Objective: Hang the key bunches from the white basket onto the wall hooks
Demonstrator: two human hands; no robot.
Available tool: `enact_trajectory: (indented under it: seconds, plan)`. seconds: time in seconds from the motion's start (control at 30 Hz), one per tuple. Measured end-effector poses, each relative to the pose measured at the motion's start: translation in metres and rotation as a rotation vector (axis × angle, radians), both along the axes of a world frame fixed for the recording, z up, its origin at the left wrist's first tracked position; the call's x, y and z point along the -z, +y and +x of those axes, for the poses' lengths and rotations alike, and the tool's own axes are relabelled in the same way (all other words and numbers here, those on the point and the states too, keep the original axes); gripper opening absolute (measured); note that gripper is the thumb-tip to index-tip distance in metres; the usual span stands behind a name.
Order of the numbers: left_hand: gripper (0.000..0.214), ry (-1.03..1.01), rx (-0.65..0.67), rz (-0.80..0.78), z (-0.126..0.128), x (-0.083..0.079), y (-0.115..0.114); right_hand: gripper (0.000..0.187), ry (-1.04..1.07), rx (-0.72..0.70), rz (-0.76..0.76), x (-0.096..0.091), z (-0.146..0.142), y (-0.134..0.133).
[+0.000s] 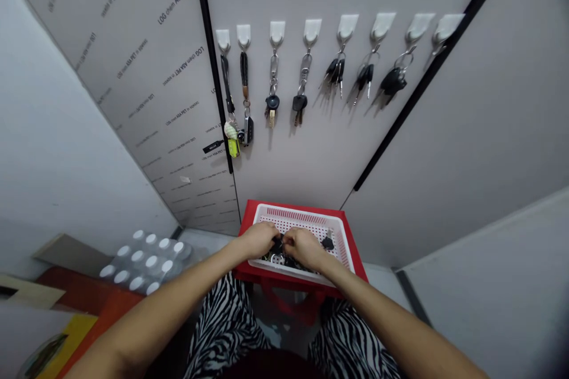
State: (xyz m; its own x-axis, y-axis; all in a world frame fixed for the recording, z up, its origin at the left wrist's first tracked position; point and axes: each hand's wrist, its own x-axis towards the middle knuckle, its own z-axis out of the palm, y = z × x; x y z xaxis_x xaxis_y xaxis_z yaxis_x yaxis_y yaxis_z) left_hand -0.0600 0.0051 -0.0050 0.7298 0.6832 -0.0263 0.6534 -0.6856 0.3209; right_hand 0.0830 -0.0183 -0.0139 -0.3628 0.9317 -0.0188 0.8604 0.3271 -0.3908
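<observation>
Both hands are inside a white perforated plastic basket (342, 226), close together. My left hand (261, 239) is closed, its fingertips pinching at a dark bunch of keys (279, 243) between the hands. From the other side my right hand (303, 245) is also closed, with thumb and fingers on the same bunch. The fingers partly hide it. Below the hands lie more keys and metal rings (278, 259). Another black key (328, 243) rests at the basket's right side.
The basket stands on a red box or bag (249, 213) before my knees. Above it, several white hooks (277, 32) on the grey panel carry hanging keys (272, 103). Capped bottles (151, 260) stand at the left, beside an orange-red surface (106, 314). Black strips (391, 124) run along the panels.
</observation>
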Motion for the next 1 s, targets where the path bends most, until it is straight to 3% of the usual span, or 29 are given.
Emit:
enact_trajectory:
  seconds: [0.2,0.43,0.57,0.77,0.87,1.0]
  plan:
    - [0.026,-0.129,-0.106,-0.103,0.002,-0.006,0.000,0.013,0.281,0.070,0.019,-0.012,0.014,0.003]
    - [0.036,-0.535,-0.239,-0.406,0.017,-0.008,-0.003,0.007,0.552,0.200,-0.059,-0.027,0.021,0.003]
    - [0.033,-0.656,-0.301,-0.466,0.030,-0.006,-0.004,0.008,0.644,0.237,-0.062,-0.037,0.019,0.002]
    - [0.022,-0.907,-0.249,-0.782,0.036,-0.022,-0.001,0.015,0.725,0.235,-0.020,-0.044,0.030,0.004]
    - [0.019,-0.917,-0.269,-0.904,0.035,-0.033,-0.001,0.024,0.742,0.249,0.030,-0.047,0.039,0.005]
    - [0.017,-0.871,-0.217,-0.977,0.037,-0.042,0.000,0.028,0.717,0.124,-0.034,-0.056,0.045,0.005]
